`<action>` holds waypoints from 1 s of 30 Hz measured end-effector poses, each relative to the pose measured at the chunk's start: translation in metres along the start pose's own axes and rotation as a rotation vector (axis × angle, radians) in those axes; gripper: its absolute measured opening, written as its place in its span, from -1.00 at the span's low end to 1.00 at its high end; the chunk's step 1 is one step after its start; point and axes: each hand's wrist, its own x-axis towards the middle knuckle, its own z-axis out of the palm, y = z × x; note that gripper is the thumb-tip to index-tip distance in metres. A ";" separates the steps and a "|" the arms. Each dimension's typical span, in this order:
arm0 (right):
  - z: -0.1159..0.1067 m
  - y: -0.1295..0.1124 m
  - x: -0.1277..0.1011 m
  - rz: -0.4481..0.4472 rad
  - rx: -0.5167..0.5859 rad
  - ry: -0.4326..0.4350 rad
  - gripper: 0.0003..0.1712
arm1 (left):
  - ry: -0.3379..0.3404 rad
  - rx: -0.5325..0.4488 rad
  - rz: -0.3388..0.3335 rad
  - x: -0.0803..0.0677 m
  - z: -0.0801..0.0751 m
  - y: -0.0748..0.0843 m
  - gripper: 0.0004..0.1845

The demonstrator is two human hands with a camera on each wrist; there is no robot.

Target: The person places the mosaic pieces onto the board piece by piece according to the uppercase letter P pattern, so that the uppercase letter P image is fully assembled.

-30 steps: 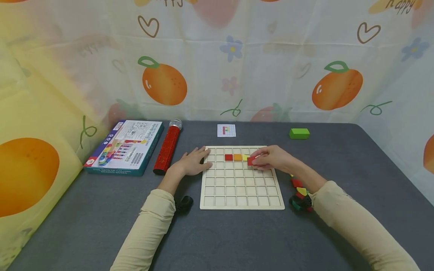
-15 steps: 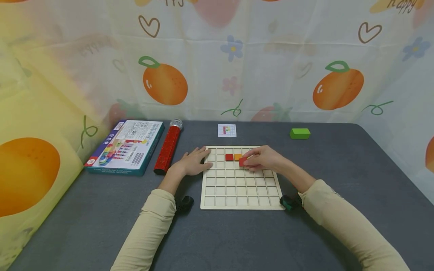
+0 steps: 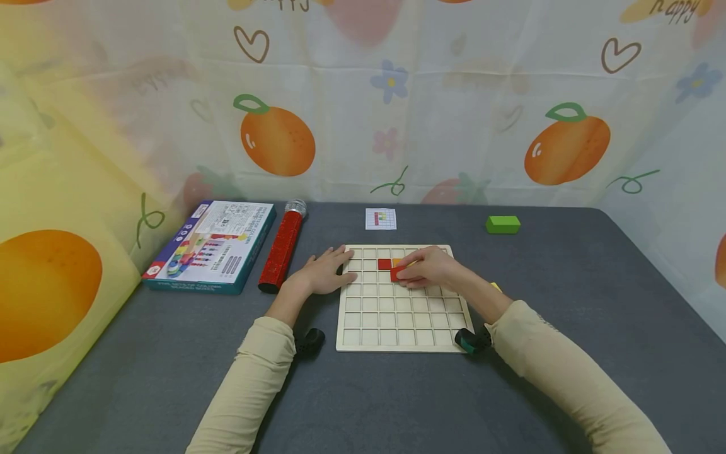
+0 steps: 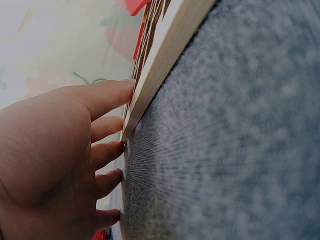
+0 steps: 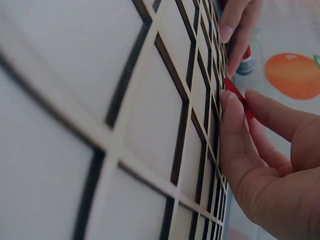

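Arms [image 3: 249, 378] forward, left grip [image 3: 321, 273] palm-down and splayed, right grip [image 3: 429, 267] in a pinch.

On my feed, the right hand [image 3: 432, 267] has brought its pinched red tile [image 3: 395, 275] leftward over the grid board [image 3: 391, 348] to the near side of the orange tile [image 3: 396, 261], now partly covered.

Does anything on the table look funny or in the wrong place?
Nothing looks spilled or broken. The red microphone, lying beside the box, seems a bit odd: it hardly seems to belong with the grid board.
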 end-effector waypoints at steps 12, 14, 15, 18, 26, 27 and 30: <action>0.013 -0.004 0.004 0.030 0.030 0.058 -0.65 | 0.000 0.001 -0.012 0.000 0.001 0.003 -0.28; 0.014 -0.004 0.004 0.038 0.027 0.075 -0.65 | 0.000 0.003 -0.013 0.001 0.001 0.003 -0.28; 0.015 -0.005 0.004 0.040 0.024 0.081 -0.66 | 0.000 0.004 -0.012 0.001 0.001 0.003 -0.28; 0.017 -0.005 0.005 0.038 0.011 0.094 -0.67 | 0.001 0.007 -0.012 0.001 0.001 0.002 -0.28; 0.022 -0.006 0.008 -0.008 -0.053 0.093 -0.72 | -0.006 0.007 -0.009 0.000 0.000 0.001 -0.28; 0.022 -0.006 0.008 -0.012 -0.060 0.091 -0.72 | -0.006 0.006 -0.008 0.000 0.000 0.001 -0.28; 0.023 -0.006 0.007 -0.022 -0.070 0.092 -0.72 | -0.007 0.006 -0.006 -0.001 0.000 0.001 -0.29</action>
